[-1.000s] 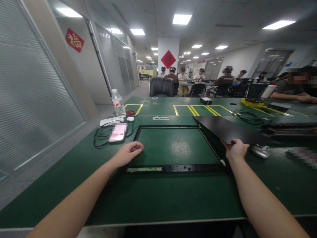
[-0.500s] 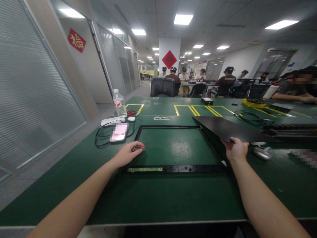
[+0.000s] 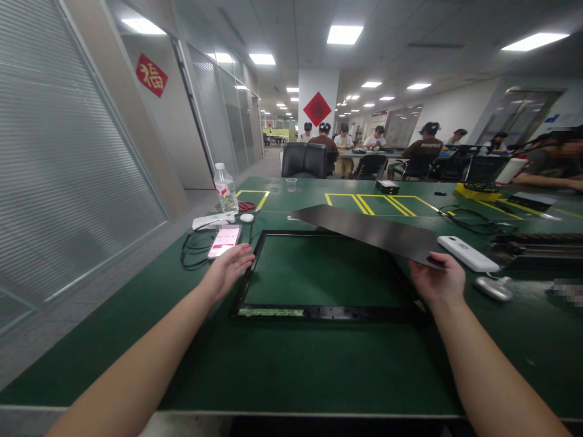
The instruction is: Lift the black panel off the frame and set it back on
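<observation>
My right hand point(image 3: 438, 278) grips a thin dark flat panel point(image 3: 368, 230) by its near right corner, holding it tilted above a black rectangular frame point(image 3: 359, 314). The frame lies flat on the green table point(image 3: 310, 370), and the panel hides parts of its far and right sides. A green circuit strip point(image 3: 272, 312) sits in the left part of the frame's near bar. Just outside the frame's left side, my left hand point(image 3: 231, 267) is open with fingers stretched out, holding nothing. Beyond that hand lies a phone with a lit screen point(image 3: 225, 240).
A water bottle point(image 3: 225, 189), red-handled scissors point(image 3: 246, 206) and a black cable point(image 3: 184, 255) are at the left. Rightward lie a white power bank point(image 3: 468, 254), a silver mouse point(image 3: 494, 288) and a long black part point(image 3: 537, 246). A clear cup point(image 3: 291, 184) stands farther back.
The panel has swung left from the right side to over the frame, uncovering the white power bank. My left hand has drawn back from the frame and its fingers have straightened.
</observation>
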`<control>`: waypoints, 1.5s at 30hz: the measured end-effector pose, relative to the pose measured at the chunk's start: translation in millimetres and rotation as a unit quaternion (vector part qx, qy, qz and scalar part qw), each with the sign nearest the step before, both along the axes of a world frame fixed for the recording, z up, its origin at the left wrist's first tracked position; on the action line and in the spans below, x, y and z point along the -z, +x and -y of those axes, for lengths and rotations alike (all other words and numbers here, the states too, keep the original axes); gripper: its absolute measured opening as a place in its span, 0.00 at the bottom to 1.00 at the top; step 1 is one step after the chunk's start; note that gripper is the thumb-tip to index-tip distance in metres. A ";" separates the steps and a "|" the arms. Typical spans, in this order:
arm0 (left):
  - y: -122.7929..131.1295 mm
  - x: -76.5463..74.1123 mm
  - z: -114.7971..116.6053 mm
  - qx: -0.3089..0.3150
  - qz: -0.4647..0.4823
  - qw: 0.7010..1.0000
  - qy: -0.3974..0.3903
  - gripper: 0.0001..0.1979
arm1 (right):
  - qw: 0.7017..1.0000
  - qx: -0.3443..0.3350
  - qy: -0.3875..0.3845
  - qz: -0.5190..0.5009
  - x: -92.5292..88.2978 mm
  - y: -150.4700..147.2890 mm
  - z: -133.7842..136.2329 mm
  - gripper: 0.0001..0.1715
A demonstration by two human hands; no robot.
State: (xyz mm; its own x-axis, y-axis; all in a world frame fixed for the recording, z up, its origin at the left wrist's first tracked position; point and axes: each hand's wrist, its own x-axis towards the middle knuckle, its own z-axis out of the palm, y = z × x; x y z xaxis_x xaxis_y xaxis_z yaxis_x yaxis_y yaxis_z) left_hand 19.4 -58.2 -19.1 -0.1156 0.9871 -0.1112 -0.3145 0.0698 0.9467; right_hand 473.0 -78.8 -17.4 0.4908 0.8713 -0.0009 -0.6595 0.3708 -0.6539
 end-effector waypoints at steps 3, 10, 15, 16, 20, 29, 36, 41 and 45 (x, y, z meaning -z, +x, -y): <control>-5.2 -5.6 -0.6 -0.003 0.078 0.997 -0.021 0.15 | 1.000 0.009 -0.013 -0.018 -2.9 0.8 3.8 0.22; -6.3 -14.3 7.0 0.103 0.173 0.979 -0.026 0.20 | 0.998 -0.033 -0.046 0.014 -3.2 -3.3 8.2 0.27; -7.9 -13.2 5.7 0.094 0.127 0.987 -0.017 0.18 | 0.992 -0.096 -0.045 0.062 -3.2 -7.7 10.3 0.29; -8.1 -12.5 4.5 0.079 0.119 0.990 -0.017 0.17 | 0.990 -0.109 -0.050 0.074 -3.4 -8.5 10.7 0.30; -8.2 -11.5 1.2 0.050 0.111 0.992 -0.016 0.15 | 0.972 -0.179 -0.081 0.132 -3.7 -9.9 12.3 0.30; -14.2 -22.7 2.8 0.049 0.077 0.994 0.052 0.22 | 0.907 -0.296 -0.159 0.254 -3.6 -10.1 15.5 0.23; -13.7 -27.4 5.0 0.029 0.082 0.993 0.074 0.21 | 0.913 -0.205 -0.240 0.259 4.3 0.6 3.9 0.14; -14.3 -23.6 2.8 0.038 0.056 0.995 0.070 0.22 | 0.916 -0.109 -0.269 0.277 5.1 2.0 3.0 0.22; -15.7 -19.1 1.3 0.061 0.039 0.994 0.080 0.24 | 0.903 -0.094 -0.270 0.320 7.6 -0.2 3.6 0.24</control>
